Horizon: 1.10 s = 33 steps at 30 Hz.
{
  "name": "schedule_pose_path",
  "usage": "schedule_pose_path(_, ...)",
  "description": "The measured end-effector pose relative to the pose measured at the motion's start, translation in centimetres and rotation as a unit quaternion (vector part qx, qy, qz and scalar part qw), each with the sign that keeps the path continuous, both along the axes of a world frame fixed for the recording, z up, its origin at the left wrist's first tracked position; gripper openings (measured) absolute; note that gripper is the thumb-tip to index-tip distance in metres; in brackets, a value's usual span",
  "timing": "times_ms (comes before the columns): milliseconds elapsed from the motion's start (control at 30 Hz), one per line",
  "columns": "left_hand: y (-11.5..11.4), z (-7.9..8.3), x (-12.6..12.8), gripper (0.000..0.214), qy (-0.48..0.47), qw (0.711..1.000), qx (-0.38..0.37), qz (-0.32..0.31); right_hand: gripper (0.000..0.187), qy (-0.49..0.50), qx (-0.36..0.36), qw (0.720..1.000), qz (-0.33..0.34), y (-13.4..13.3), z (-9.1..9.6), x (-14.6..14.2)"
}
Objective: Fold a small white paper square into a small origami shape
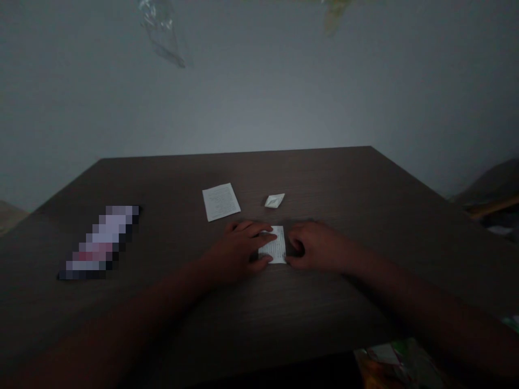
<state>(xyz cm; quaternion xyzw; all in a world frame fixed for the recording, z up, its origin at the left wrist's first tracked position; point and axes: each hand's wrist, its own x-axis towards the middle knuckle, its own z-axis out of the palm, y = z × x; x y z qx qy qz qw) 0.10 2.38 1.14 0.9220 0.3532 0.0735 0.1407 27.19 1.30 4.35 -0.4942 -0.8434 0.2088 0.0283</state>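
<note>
A small piece of printed paper [278,246] lies on the dark table between my two hands. My left hand [243,249] rests over its left side, fingers spread and thumb near the lower edge, covering part of the sheet. At the right edge, my right hand [314,246] has its fingers curled, with thumb and forefinger against the paper's side and a gap between them. Just beyond the paper sits a small folded paper boat [274,201]. Farther left is a larger, flat printed sheet [221,202], close to my left fingers but apart from them.
A phone [99,242], its screen blurred out, lies at the left of the wooden table [324,173]. Behind the table rises a pale wall [259,97] with clear plastic [162,32] hanging on it. Colourful items [393,362] show below the front edge.
</note>
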Motion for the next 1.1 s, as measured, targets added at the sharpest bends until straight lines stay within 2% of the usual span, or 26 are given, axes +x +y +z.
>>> schedule_pose_path(200, 0.0, 0.2, 0.0, 0.053, 0.007, 1.0, -0.004, -0.001, 0.032, 0.03, -0.001, 1.0, -0.009, 0.0, -0.4, 0.0)
schedule_pose_path(500, 0.5, -0.4, -0.2, 0.053, 0.009, 1.0, 0.004, -0.016, 0.036, -0.001, 0.073, 0.987, -0.143, 3.2, -2.9, -0.2)
schedule_pose_path(600, 0.4, -0.4, -0.1, 0.053, 0.008, 1.0, 0.007, -0.013, 0.037, 0.004, 0.09, 0.983, -0.159, 3.9, -3.4, -0.2)
schedule_pose_path(833, 0.1, -0.1, 0.1, 0.053, 0.014, 1.0, -0.003, -0.004, 0.032, 0.02, 0.095, 0.991, -0.089, 3.7, -3.6, 1.2)
schedule_pose_path(967, 0.1, -0.2, 0.0, 0.054, 0.011, 1.0, 0.001, 0.015, 0.024, 0.019, 0.062, 0.997, -0.03, 2.3, -2.5, 1.2)
schedule_pose_path(1100, 0.1, -0.2, -0.1, 0.054, 0.011, 0.999, 0.002, 0.043, 0.027, 0.01, 0.049, 0.999, -0.006, 0.8, -1.3, 0.5)
